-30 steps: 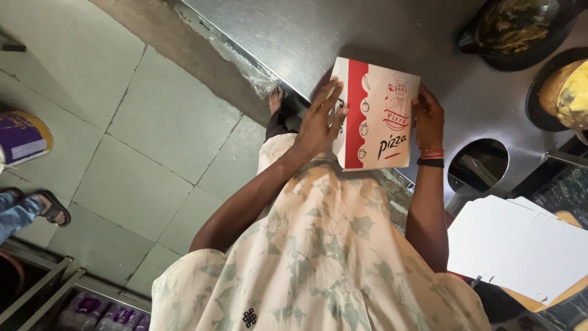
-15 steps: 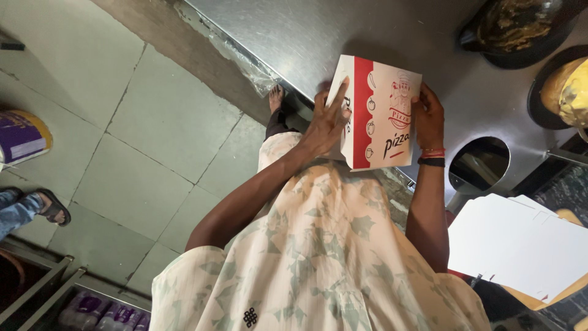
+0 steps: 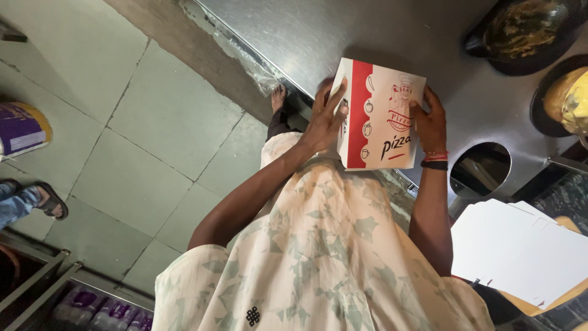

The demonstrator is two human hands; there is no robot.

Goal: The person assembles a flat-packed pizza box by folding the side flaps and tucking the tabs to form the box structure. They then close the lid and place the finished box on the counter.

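Both hands grip a red-and-white pizza box (image 3: 383, 116) above the steel bench (image 3: 343, 30): left hand (image 3: 324, 119) clasping its red edge, right hand (image 3: 429, 122) its white side.

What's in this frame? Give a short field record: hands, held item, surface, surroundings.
left hand: gripping the left edge of the pizza box, fingers spread on its side
right hand: gripping the box's right edge; bangles at the wrist
pizza box: white cardboard with a red stripe and printed drawings, closed, held between both hands over the counter
steel counter: bare metal with a round hole
flat white box blanks: stacked at lower right
dark pans: upper right, holding food
floor: pale tiles; another person's sandalled foot at left
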